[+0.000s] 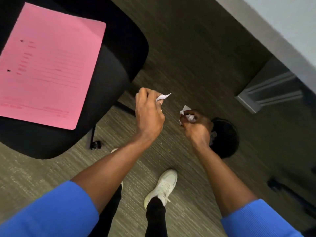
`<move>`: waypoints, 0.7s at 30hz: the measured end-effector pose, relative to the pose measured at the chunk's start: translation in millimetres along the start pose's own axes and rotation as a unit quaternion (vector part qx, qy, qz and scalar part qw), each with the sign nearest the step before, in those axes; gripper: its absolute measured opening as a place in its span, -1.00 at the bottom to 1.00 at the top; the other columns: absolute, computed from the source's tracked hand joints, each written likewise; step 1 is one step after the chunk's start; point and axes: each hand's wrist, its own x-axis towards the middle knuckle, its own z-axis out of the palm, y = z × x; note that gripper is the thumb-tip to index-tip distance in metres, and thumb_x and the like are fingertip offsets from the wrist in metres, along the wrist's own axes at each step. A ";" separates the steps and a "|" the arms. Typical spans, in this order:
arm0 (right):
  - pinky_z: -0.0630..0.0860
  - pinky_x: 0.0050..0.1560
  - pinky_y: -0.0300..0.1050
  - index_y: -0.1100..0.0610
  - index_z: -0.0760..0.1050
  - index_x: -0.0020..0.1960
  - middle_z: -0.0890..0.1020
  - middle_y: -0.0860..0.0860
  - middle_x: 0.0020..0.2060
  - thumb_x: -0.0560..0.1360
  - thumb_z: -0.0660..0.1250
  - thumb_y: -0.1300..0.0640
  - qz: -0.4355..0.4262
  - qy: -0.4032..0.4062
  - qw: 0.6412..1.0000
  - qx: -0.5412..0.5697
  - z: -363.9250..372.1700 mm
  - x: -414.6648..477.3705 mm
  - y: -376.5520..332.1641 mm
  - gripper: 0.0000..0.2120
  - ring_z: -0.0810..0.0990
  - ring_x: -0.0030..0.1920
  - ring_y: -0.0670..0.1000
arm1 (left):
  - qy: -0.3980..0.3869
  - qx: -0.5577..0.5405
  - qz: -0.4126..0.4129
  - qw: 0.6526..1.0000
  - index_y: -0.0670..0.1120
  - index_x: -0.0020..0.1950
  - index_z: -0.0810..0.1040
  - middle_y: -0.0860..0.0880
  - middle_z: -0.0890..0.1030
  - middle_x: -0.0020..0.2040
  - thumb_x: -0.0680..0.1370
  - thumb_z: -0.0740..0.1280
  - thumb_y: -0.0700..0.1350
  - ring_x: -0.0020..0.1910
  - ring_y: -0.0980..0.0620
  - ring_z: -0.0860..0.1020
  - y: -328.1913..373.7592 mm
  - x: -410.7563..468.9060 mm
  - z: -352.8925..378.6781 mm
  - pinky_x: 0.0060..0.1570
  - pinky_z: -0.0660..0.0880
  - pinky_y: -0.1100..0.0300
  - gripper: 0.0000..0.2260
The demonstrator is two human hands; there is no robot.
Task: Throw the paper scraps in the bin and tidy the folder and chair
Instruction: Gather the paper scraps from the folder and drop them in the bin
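A pink folder (49, 65) lies flat on the seat of a black office chair (123, 47) at the upper left. My left hand (148, 113) is closed around a white paper scrap (163, 97) that sticks out past the fingers. My right hand (195, 125) grips crumpled white paper scraps (186, 113). Both hands hover over the carpet, just right of the chair. A round black bin (225, 137) stands on the floor directly behind my right hand and is partly hidden by it; something pale shows inside it.
A white desk top (282, 23) runs along the upper right, with its grey metal leg (266, 89) on the carpet. A chair castor (95, 145) sits below the seat. My white shoe (164, 187) is on the carpet at bottom centre. Dark objects lie at the right edge.
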 end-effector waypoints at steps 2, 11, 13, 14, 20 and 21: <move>0.70 -0.04 0.20 0.02 0.73 -0.05 0.76 0.02 -0.23 0.53 0.54 0.04 0.011 0.026 1.000 0.001 -22.1 3.9 23.2 -0.93 0.77 -0.17 0.11 | -0.038 0.012 -0.010 0.999 -0.23 0.11 0.62 -0.19 0.55 0.16 0.58 0.38 -0.35 0.17 -0.18 0.53 14.9 -14.4 32.7 0.22 0.53 -0.07 -0.87; 0.62 0.05 0.04 0.17 0.76 -0.04 0.79 0.16 -0.10 0.53 0.55 0.08 -0.010 0.111 0.992 -0.059 -108.4 27.2 125.8 -0.86 0.74 -0.08 0.14 | -0.204 -0.038 -0.080 0.975 -0.24 0.18 0.63 -0.28 0.55 0.24 0.57 0.33 -0.23 0.20 -0.29 0.55 77.6 -74.4 172.6 0.20 0.54 -0.07 -0.79; 0.63 0.04 0.18 0.22 0.75 -0.03 0.78 0.18 -0.10 0.52 0.55 0.14 0.004 0.112 0.992 -0.049 -122.3 34.9 149.2 -0.86 0.75 -0.05 0.21 | -0.225 -0.039 -0.119 0.966 -0.23 0.15 0.67 -0.28 0.63 0.19 0.58 0.39 -0.24 0.18 -0.29 0.60 81.7 -84.0 198.9 0.17 0.54 -0.04 -0.82; 0.64 0.03 0.21 0.23 0.74 -0.02 0.78 0.20 -0.11 0.52 0.54 0.15 0.022 0.110 0.993 -0.048 -127.4 39.3 160.1 -0.86 0.75 -0.05 0.22 | -0.233 -0.051 -0.149 0.960 -0.24 0.12 0.69 -0.28 0.68 0.14 0.60 0.40 -0.20 0.14 -0.27 0.64 83.6 -87.8 209.5 0.10 0.53 -0.01 -0.84; 0.67 0.12 0.37 0.14 0.67 -0.17 0.74 0.29 0.02 0.47 0.61 0.19 0.187 0.112 0.972 0.084 -150.1 68.8 206.3 -0.88 0.75 0.00 0.34 | -0.282 -0.157 -0.315 0.892 -0.28 0.03 0.71 -0.18 0.73 -0.03 0.59 0.47 -0.21 -0.06 -0.08 0.65 77.8 -105.6 265.7 -0.35 0.46 0.29 -0.87; 0.67 0.13 0.37 0.10 0.64 -0.23 0.74 0.28 0.01 0.46 0.61 0.22 0.204 0.106 0.967 0.113 -153.3 73.1 210.3 -0.83 0.75 -0.01 0.33 | -0.284 -0.164 -0.326 0.887 -0.30 0.07 0.71 -0.17 0.73 -0.01 0.60 0.47 -0.20 -0.07 -0.07 0.64 76.0 -106.9 273.8 -0.35 0.45 0.32 -0.84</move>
